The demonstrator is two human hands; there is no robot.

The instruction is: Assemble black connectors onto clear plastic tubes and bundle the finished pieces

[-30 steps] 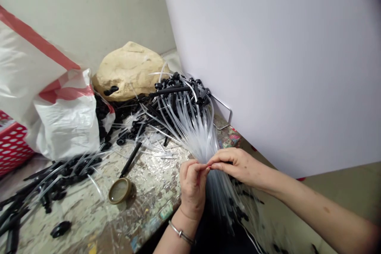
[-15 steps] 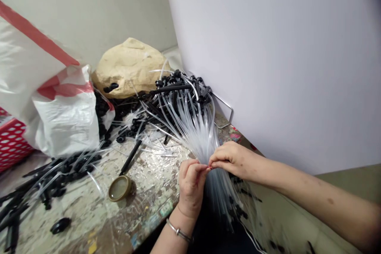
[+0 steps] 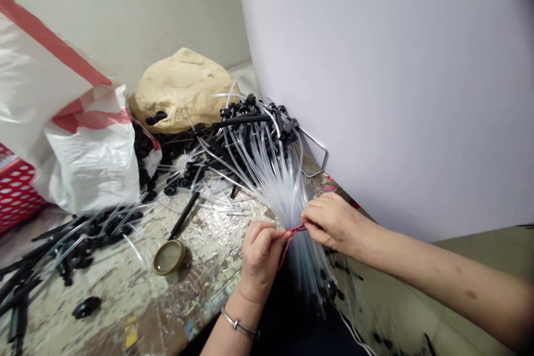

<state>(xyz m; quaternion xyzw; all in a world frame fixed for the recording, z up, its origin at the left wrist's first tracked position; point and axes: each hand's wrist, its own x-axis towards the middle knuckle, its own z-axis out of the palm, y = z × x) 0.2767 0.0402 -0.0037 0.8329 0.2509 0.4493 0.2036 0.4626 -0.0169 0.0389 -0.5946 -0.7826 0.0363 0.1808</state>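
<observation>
A thick bundle of clear plastic tubes (image 3: 278, 192) with black end pieces hangs over the table's front edge, above my lap. Across its middle runs a thin red string (image 3: 296, 228). My left hand (image 3: 262, 250) pinches the string on the left side of the bundle, and a loose end droops below the fingers. On the right side, my right hand (image 3: 331, 219) is closed on the same string, with the thumb and fingertips pressed together. Between the two hands the string looks taut. Whether it passes all the way around behind the tubes is hidden.
A worn table (image 3: 217, 256) holds a small round brown container (image 3: 169, 257), loose black parts (image 3: 86, 307) and a black rod (image 3: 184, 215). Behind are a tan rock-like lump (image 3: 183, 86), white bags (image 3: 94, 150) and a red basket (image 3: 19, 194). A large white panel (image 3: 375, 94) stands at right.
My hands have moved apart, the left leftward and the right slightly rightward. The red string now shows stretched between them.
</observation>
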